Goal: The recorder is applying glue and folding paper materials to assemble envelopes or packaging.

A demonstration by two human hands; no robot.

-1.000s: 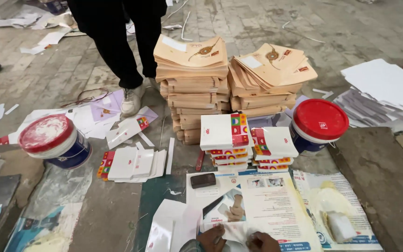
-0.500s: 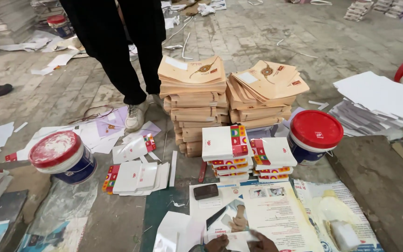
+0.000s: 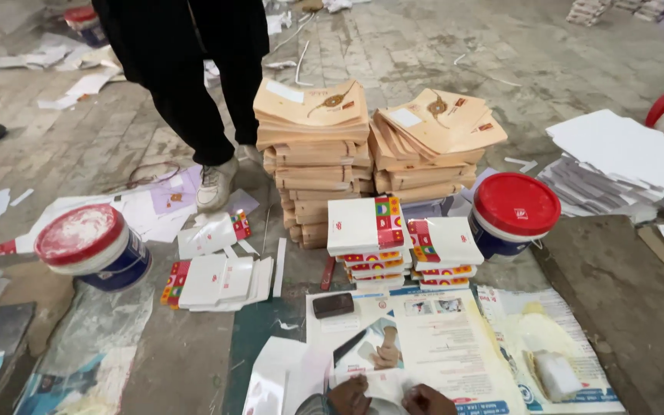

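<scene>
At the bottom edge of the view, on the floor [image 3: 424,46]: left hand [image 3: 350,396] and right hand [image 3: 427,401], both cut off by the frame, knuckles up, resting close together on a large printed sheet [image 3: 432,346]; whether the fingers pinched the paper or merely pressed it could not be told. The sheet extended away from both hands, toward the stacks, with a folded white sheet [image 3: 270,380] just beside the left hand. Small dark rectangular object [image 3: 333,305], lying on the far left corner of the printed sheet, well beyond the left hand. Two low stacks of white booklets with red patterned edges [image 3: 365,227] and [image 3: 444,244], side by side at the sheet's far edge. Behind these, two taller piles of tan folded cartons [image 3: 313,146] and [image 3: 432,134], the upper layers fanned and tilted. Red-lidded tub [image 3: 515,207], to the right of the booklets; a second red-lidded tub [image 3: 92,246], well to the left. Loose white booklets [image 3: 217,280], spread on the floor between the left tub and the stacks. Wrapped pale packet on a poster [image 3: 555,373], right of the printed sheet. Another person's dark trouser legs [image 3: 186,77] and pale shoe [image 3: 215,184], standing behind the cartons. White paper pile [image 3: 616,154], far right.
</scene>
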